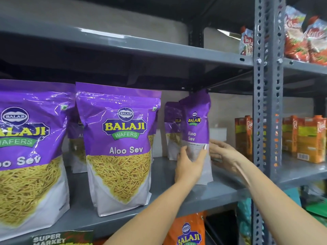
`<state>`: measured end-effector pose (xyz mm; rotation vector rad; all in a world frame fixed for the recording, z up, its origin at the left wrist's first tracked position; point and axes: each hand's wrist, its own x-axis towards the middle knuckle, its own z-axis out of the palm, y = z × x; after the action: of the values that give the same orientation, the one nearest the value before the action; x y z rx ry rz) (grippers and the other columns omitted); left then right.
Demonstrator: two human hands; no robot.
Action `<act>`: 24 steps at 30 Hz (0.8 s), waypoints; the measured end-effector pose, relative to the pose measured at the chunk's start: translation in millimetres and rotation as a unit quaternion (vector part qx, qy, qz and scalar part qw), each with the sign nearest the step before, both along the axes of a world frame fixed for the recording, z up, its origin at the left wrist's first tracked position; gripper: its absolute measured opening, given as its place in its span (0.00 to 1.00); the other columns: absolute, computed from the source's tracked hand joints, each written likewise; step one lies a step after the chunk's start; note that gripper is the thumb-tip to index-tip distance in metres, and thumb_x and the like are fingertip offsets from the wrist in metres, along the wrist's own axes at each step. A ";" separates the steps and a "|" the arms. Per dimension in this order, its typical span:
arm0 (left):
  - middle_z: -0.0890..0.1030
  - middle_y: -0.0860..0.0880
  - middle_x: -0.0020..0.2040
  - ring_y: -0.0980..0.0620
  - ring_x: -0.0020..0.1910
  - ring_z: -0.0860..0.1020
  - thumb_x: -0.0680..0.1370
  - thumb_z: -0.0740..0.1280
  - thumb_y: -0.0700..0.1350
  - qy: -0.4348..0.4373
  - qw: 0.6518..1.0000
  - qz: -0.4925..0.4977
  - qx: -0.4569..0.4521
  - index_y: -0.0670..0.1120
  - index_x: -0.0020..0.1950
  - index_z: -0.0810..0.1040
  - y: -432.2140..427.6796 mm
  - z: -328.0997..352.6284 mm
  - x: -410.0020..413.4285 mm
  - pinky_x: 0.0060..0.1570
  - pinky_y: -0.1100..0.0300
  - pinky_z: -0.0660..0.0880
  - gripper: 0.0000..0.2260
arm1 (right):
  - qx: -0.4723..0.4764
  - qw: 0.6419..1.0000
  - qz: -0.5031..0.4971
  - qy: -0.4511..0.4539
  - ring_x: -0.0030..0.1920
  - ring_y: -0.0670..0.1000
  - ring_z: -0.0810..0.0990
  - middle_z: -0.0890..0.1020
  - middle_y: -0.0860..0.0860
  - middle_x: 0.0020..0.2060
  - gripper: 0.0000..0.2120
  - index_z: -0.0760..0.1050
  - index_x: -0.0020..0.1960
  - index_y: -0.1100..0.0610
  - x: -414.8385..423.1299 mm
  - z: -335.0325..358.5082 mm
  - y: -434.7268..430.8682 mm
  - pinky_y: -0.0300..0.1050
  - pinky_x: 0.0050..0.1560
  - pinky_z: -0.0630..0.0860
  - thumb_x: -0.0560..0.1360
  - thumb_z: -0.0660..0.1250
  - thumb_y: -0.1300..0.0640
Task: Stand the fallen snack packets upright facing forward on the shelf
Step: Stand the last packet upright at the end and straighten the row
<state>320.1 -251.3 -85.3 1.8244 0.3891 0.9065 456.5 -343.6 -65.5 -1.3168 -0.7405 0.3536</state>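
Note:
A purple Aloo Sev packet [196, 126] stands upright on the grey shelf [177, 195], turned so its narrow side faces me. My left hand [189, 165] grips its lower part from the front. My right hand [221, 152] touches its right edge with fingers spread. Two big Aloo Sev packets stand upright facing forward: one in the middle [120, 152] and one at the far left [26, 156]. More purple packets [172, 128] stand behind them.
A perforated grey upright post [267, 103] borders the shelf on the right. Orange juice cartons [306, 138] stand beyond it. Red snack bags [304, 38] sit on the shelf above. An orange packet [187, 230] lies on the shelf below.

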 end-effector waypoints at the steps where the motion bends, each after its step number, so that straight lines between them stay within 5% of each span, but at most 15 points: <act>1: 0.75 0.53 0.64 0.49 0.62 0.75 0.62 0.62 0.74 -0.005 1.000 -0.011 -0.014 0.54 0.65 0.69 1.2 2.5 0.9 0.60 0.53 0.72 0.38 | -0.013 1.000 0.005 -0.005 0.46 0.52 0.83 0.85 0.55 0.49 0.27 0.73 0.66 0.53 -2.8 0.6 2.3 0.49 0.49 0.78 0.68 0.75 0.50; 4: 0.79 0.51 0.59 0.52 0.53 0.77 0.64 0.68 0.69 -0.027 0.998 -0.032 -0.039 0.50 0.63 0.70 9.5 8.9 3.2 0.47 0.61 0.71 0.34 | -0.021 0.998 0.041 -0.039 0.43 0.48 0.83 0.84 0.52 0.48 0.31 0.72 0.67 0.54 -13.4 1.0 9.1 0.41 0.39 0.76 0.66 0.76 0.50; 10: 0.75 0.49 0.54 0.49 0.53 0.75 0.74 0.67 0.60 -0.060 0.996 -0.012 -0.067 0.48 0.56 0.65 29.0 4.6 7.5 0.50 0.59 0.68 0.22 | -0.009 0.998 0.029 -0.054 0.58 0.51 0.80 0.83 0.49 0.56 0.34 0.72 0.67 0.50 -10.6 -2.7 9.1 0.53 0.69 0.65 0.63 0.72 0.40; 13: 0.73 0.42 0.60 0.43 0.59 0.74 0.78 0.60 0.59 -0.070 0.994 0.040 -0.072 0.43 0.60 0.71 37.1 3.3 7.3 0.55 0.56 0.69 0.22 | -0.006 1.000 0.012 -0.027 0.51 0.51 0.79 0.84 0.48 0.42 0.29 0.79 0.54 0.51 -8.3 -4.1 7.1 0.48 0.61 0.68 0.61 0.69 0.33; 16: 0.73 0.39 0.67 0.41 0.66 0.72 0.81 0.54 0.56 -0.089 0.990 0.053 -0.098 0.41 0.67 0.72 41.5 5.9 6.5 0.63 0.54 0.68 0.23 | 0.016 0.999 0.002 -0.034 0.51 0.52 0.81 0.85 0.48 0.43 0.26 0.78 0.51 0.53 -3.1 -6.6 6.9 0.48 0.56 0.73 0.60 0.73 0.38; 20: 0.79 0.43 0.58 0.45 0.56 0.77 0.82 0.52 0.54 -0.114 0.984 0.058 -0.123 0.41 0.63 0.76 42.0 6.5 5.8 0.51 0.61 0.65 0.22 | 0.041 0.999 0.017 -0.018 0.48 0.51 0.84 0.84 0.53 0.49 0.23 0.73 0.48 0.52 -2.5 -7.1 6.5 0.48 0.46 0.79 0.60 0.77 0.44; 24: 0.75 0.50 0.40 0.49 0.44 0.72 0.83 0.52 0.52 -0.115 0.983 0.085 -0.117 0.43 0.56 0.77 42.5 5.9 6.6 0.45 0.61 0.64 0.19 | 0.042 0.998 0.011 -0.037 0.47 0.53 0.85 0.84 0.56 0.53 0.24 0.72 0.47 0.53 -1.9 -6.4 5.2 0.49 0.43 0.80 0.59 0.78 0.45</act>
<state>326.7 -208.8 -79.5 1.4693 0.4884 1.1267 454.6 -338.3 -71.9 -1.2490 -0.8234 0.2896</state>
